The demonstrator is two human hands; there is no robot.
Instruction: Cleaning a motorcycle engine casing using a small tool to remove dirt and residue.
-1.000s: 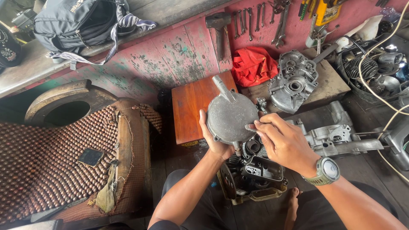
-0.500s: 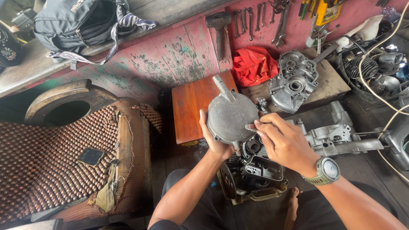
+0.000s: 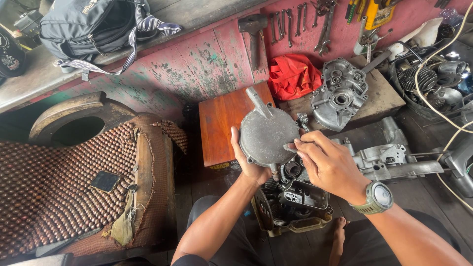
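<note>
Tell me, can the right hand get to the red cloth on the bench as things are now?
Probably yes. The right hand only touches the round metal cover, which the left hand holds. The red cloth lies uncovered on the bench beyond the cover, so the hand could pass beside the cover.

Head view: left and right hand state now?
Left hand: closed on the round grey engine cover, holding it up.
Right hand: fingertips pinched at the cover's right edge; what they pinch cannot be told.

Bare forearms, an olive-green wristwatch [image 3: 377, 198] on the right wrist, dark trousers [image 3: 231, 246], bare foot [image 3: 338, 237].
</note>
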